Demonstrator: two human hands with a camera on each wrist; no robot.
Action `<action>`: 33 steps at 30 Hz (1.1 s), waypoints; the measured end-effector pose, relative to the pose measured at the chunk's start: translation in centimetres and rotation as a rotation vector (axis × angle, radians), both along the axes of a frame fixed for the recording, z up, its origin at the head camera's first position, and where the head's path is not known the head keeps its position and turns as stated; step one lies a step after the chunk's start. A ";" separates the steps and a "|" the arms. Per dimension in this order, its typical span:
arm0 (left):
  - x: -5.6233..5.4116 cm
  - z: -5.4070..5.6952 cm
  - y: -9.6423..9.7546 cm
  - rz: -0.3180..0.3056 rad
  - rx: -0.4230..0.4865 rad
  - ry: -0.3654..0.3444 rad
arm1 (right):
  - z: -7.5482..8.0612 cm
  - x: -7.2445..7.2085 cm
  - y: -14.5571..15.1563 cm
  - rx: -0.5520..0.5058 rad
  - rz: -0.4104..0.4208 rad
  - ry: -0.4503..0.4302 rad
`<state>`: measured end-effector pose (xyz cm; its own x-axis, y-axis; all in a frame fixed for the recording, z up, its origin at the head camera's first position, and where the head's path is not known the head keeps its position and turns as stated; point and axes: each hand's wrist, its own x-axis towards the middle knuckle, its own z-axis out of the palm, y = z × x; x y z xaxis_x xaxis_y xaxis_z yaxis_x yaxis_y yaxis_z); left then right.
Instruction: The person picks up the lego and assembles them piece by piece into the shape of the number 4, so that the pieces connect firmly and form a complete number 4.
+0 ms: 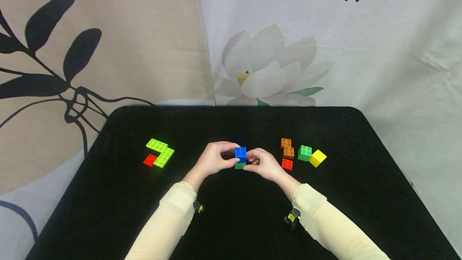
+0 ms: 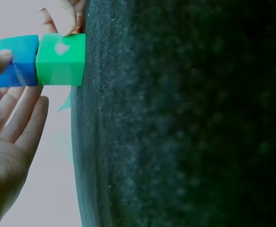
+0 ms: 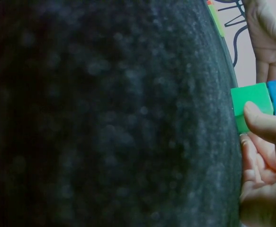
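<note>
At the middle of the table, a blue toy building brick (image 1: 240,153) stands on top of a green brick (image 1: 240,166). My left hand (image 1: 212,159) pinches the blue brick between thumb and fingers from its left side. From the right, my right hand (image 1: 266,165) grips the lower green brick, thumb on its near face and fingers behind. In the left wrist view the blue brick (image 2: 17,61) and the green brick (image 2: 61,60) sit in line, with a thin seam between them. The green brick's base is right at the tabletop.
On the black table (image 1: 231,220), two lime bricks (image 1: 164,157) and a red brick (image 1: 150,160) lie left. Right of my hands are two orange bricks (image 1: 288,152), another red brick (image 1: 287,164), a green brick (image 1: 304,153) and a tilted yellow brick (image 1: 317,158). A printed curtain (image 1: 144,51) hangs behind.
</note>
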<state>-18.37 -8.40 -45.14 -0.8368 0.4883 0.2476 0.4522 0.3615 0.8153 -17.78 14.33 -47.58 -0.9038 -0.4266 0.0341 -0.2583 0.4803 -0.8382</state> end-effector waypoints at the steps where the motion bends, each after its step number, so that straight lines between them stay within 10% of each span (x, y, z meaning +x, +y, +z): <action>1: 0.0 0.0 0.0 -0.004 -0.001 0.007 | 0.0 0.0 0.0 0.000 -0.003 -0.004; 33: -0.1 0.3 -0.1 0.002 -0.098 0.037 | -0.1 0.2 -0.2 -0.007 -0.012 0.001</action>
